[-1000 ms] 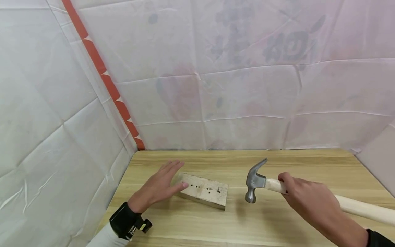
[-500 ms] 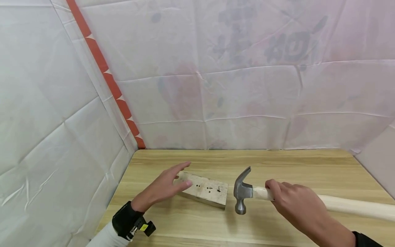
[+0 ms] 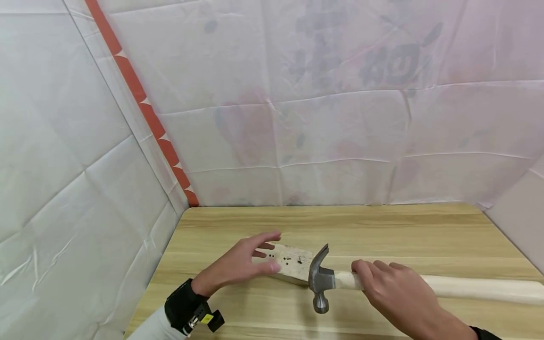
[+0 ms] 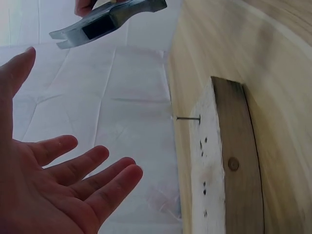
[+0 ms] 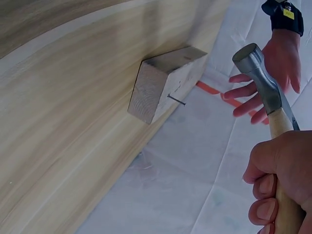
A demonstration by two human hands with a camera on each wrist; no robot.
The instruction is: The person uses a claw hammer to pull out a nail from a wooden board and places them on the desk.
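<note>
A claw hammer is gripped by my right hand around the upper part of its pale wooden handle. In the head view its steel head overlaps the right end of a wooden block; the wrist views show it raised, apart from the block. My left hand hovers over the block's left part with fingers spread, holding nothing. A thin nail stands out of the block's pale face near one end, beside several small dark holes. The left hand hides the block's left end in the head view.
The block lies on a wood-grain table. White sheeting hangs behind it and along the left side, with a red strip at the corner. A black wrist camera sits on the left wrist.
My right hand has carried the hammer leftward and nearer the front, up to the block's right end in view. The left hand has shifted right over the block, which has stayed in place.
</note>
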